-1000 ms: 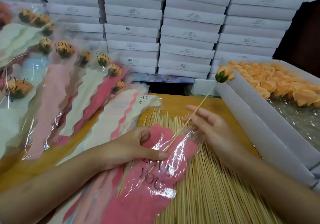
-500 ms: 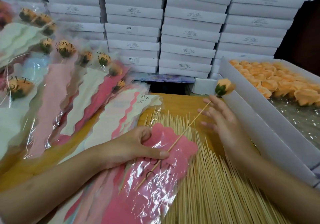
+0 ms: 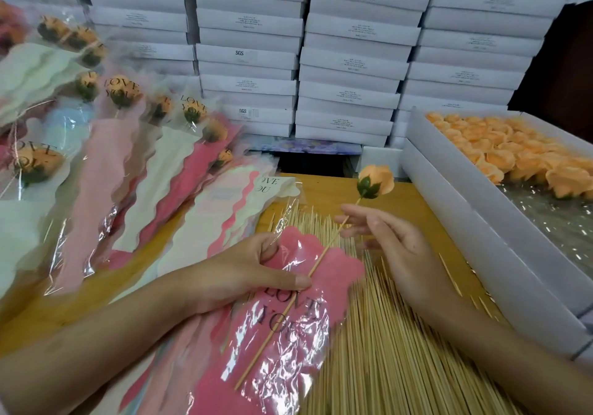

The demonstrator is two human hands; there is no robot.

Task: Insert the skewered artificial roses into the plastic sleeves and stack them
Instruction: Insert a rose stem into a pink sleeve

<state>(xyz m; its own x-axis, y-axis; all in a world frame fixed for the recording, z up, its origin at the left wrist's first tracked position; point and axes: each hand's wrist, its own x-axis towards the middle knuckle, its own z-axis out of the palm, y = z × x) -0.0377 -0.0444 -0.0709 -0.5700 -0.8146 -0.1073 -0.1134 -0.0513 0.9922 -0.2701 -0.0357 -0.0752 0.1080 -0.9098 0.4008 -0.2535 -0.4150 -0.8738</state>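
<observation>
left hand pins pink sleeve mouth so it won't slide | right hand fingers loosely pinching skewer, feeding it toward 7 o'clock | rose not in yet

We see an orange rose on a slanting skewer partly inside the pink "LOVE YOU" sleeve.

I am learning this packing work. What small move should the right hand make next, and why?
Probably keep sliding the skewer deeper into the pink sleeve. The orange rose is above the sleeve's mouth, outside it, while the right hand guides the stick and the left hand pins the sleeve at the opening.
</observation>
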